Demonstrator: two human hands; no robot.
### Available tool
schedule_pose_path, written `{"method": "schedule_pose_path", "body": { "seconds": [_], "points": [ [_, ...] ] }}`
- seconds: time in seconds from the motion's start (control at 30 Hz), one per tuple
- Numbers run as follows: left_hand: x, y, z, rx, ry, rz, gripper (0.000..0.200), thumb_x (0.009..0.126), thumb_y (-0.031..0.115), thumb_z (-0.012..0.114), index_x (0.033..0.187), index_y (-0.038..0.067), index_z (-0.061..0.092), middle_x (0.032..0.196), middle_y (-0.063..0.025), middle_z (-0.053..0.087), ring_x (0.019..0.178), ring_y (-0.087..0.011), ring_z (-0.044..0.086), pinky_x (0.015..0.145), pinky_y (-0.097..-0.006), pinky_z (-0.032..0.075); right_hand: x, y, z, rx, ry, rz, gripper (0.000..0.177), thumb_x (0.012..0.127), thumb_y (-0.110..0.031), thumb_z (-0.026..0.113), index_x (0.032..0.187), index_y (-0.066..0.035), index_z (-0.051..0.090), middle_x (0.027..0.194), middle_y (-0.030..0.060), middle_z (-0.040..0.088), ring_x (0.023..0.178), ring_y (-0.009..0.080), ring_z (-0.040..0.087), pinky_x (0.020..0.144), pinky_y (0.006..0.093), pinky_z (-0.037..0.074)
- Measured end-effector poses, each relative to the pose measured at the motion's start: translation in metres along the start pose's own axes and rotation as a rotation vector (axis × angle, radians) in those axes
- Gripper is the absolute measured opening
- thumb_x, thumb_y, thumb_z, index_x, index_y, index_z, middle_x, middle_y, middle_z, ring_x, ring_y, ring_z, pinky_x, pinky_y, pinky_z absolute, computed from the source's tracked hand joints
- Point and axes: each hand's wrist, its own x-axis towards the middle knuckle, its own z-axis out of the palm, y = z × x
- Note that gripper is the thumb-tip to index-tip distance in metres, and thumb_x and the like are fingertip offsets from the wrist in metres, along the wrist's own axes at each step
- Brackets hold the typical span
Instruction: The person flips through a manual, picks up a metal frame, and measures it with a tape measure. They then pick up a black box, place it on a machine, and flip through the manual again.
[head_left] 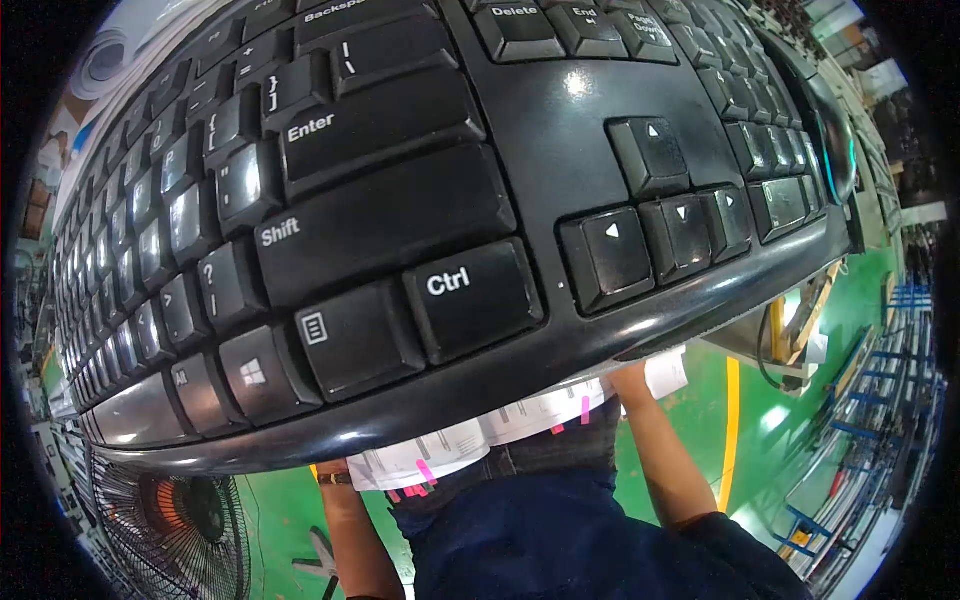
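Note:
A large black keyboard [420, 230] fills the upper view, very close to the camera. Below its front edge, white printed papers [440, 450] with pink tabs lie across the front of the body. My left hand [332, 466] is at the papers' left side, with a band on the wrist; the keyboard hides most of it. Near the right part of the papers is my right hand [628, 378], also mostly covered. The fingers of both hands are hidden, so their grip cannot be made out.
A black fan [190, 510] stands at the lower left. The green floor [690, 385] has a yellow line [732, 430]. Blue racks [880, 400] with long metal pieces are at the right. A dark mouse-like object [832, 135] with a cyan light sits beside the keyboard.

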Motion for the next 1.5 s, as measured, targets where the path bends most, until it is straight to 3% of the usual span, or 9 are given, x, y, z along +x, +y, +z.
{"method": "schedule_pose_path", "body": {
  "seconds": [0.17,0.4,0.5,0.63,0.8,1.13,1.3,1.4,1.5],
  "points": [
    [-0.010,0.006,0.019,-0.030,-0.152,0.014,0.045,0.100,0.019,0.060,0.142,0.005,0.055,0.133,-0.0116,0.065,0.122,-0.0277,0.062,0.107,-0.0416,0.049,-0.003,-0.003,0.002,0.181,0.057,0.081,0.038,0.097,-0.017,0.062,0.129,0.004,0.059,0.135,0.0273,0.058,0.127,0.0462,0.051,0.112,0.0469,0.036],
    [-0.013,0.004,0.024,-0.058,-0.167,0.001,0.045,0.100,0.019,0.057,0.144,0.006,0.054,0.137,-0.0123,0.064,0.125,-0.0296,0.061,0.109,-0.0441,0.048,0.003,-0.051,-0.010,0.096,0.092,0.041,0.040,0.093,-0.013,0.061,0.129,0.005,0.060,0.138,0.0274,0.057,0.129,0.0461,0.051,0.112,0.0465,0.037],
    [-0.013,0.004,0.022,-0.072,-0.180,-0.021,0.046,0.100,0.019,0.057,0.144,0.006,0.054,0.138,-0.0124,0.063,0.126,-0.0294,0.060,0.110,-0.0438,0.047,-0.002,0.002,-0.001,0.135,0.013,0.066,0.042,0.092,-0.011,0.061,0.131,0.006,0.059,0.139,0.0279,0.057,0.130,0.0464,0.050,0.113,0.0459,0.036],
    [-0.012,0.002,0.018,-0.080,-0.191,-0.039,0.044,0.100,0.019,0.058,0.142,0.006,0.055,0.137,-0.0120,0.064,0.125,-0.0287,0.060,0.109,-0.0434,0.047,-0.004,0.012,0.004,0.171,0.033,0.093,0.043,0.092,-0.010,0.061,0.132,0.006,0.058,0.139,0.0286,0.056,0.130,0.0465,0.050,0.113,0.0457,0.036],
    [-0.008,-0.001,0.012,-0.061,-0.176,-0.028,0.040,0.100,0.019,0.059,0.138,0.006,0.057,0.133,-0.0109,0.065,0.122,-0.0274,0.062,0.107,-0.0425,0.049,0.003,-0.046,-0.010,0.029,0.104,0.024,0.042,0.094,-0.015,0.065,0.130,0.006,0.059,0.134,0.0280,0.059,0.125,0.0462,0.052,0.111,0.0463,0.038],
    [0.003,-0.008,-0.006,-0.036,-0.133,-0.013,0.033,0.100,0.019,0.062,0.131,0.006,0.061,0.125,-0.0089,0.068,0.115,-0.0249,0.065,0.103,-0.0408,0.052,-0.002,0.014,0.005,0.099,0.052,0.074,0.039,0.098,-0.026,0.065,0.123,0.004,0.061,0.125,0.0277,0.061,0.119,0.0442,0.055,0.104,0.0470,0.042],
    [0.002,-0.007,-0.001,-0.039,-0.150,-0.009,0.033,0.101,0.020,0.063,0.131,0.007,0.061,0.124,-0.0079,0.068,0.114,-0.0241,0.065,0.102,-0.0402,0.053,-0.001,0.004,0.000,0.093,0.037,0.069,0.040,0.099,-0.025,0.064,0.126,0.005,0.061,0.130,0.0282,0.059,0.123,0.0448,0.053,0.107,0.0478,0.039],
    [-0.003,-0.006,0.006,-0.070,-0.159,-0.002,0.034,0.101,0.021,0.063,0.132,0.007,0.060,0.124,-0.0076,0.068,0.114,-0.0239,0.065,0.101,-0.0399,0.053,0.004,-0.047,-0.012,-0.016,0.094,0.028,0.043,0.099,-0.023,0.064,0.131,0.005,0.059,0.136,0.0289,0.057,0.128,0.0459,0.050,0.111,0.0483,0.037],
    [0.007,-0.011,-0.009,-0.041,-0.143,-0.012,0.036,0.102,0.021,0.061,0.134,0.006,0.058,0.126,-0.0076,0.067,0.116,-0.0239,0.064,0.102,-0.0397,0.052,0.000,0.010,0.000,-0.048,0.022,-0.003,0.047,0.099,-0.023,0.063,0.136,0.004,0.057,0.143,0.0298,0.053,0.134,0.0474,0.046,0.116,0.0481,0.033]
  ]
}}
